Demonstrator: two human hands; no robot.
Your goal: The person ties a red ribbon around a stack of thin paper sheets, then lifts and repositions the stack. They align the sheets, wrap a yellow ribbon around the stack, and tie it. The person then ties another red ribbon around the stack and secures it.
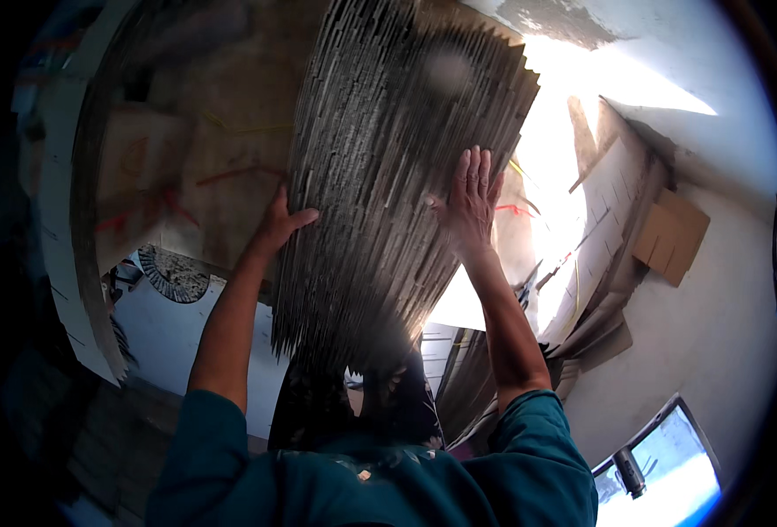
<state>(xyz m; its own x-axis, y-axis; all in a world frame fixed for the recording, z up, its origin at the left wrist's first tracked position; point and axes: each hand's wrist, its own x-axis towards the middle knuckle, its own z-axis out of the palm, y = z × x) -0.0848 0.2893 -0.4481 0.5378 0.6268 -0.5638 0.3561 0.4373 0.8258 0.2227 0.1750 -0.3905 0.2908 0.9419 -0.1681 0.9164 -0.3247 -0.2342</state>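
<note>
the background is formed at right by a pale, smooth-faced wall (704, 360), lit strongly near the top. the centre is occupied by a tall stack of thin grey-brown cardboard sheets (379, 176), seen by its ridged, tightly packed edges; it is placed between the two hands and directly before the body, its lower end ragged and blurred. at far left, a curved white panel with short dark slits (59, 176) is seen. at right, beyond the right forearm, white slitted cardboard sheets (603, 211) are leaned at a slant. the torso is covered by a dark teal short-sleeved shirt (362, 492), and the legs by dark trousers with a pale floral pattern (406, 400). near the wall, a flat brown cardboard piece (671, 235) is positioned at a tilt.

the right hand (471, 206) is laid against the stack near its right edge; its fingers are extended and nearly together, the thumb is spread inward, and no grip is closed. the left hand (285, 221) is set at the left edge; its thumb is stretched apart across the ridged face, its fingers are partly hidden, and whether any sheet is pinched cannot be told. left of that hand, a thin red strip (239, 174) is seen.
</note>
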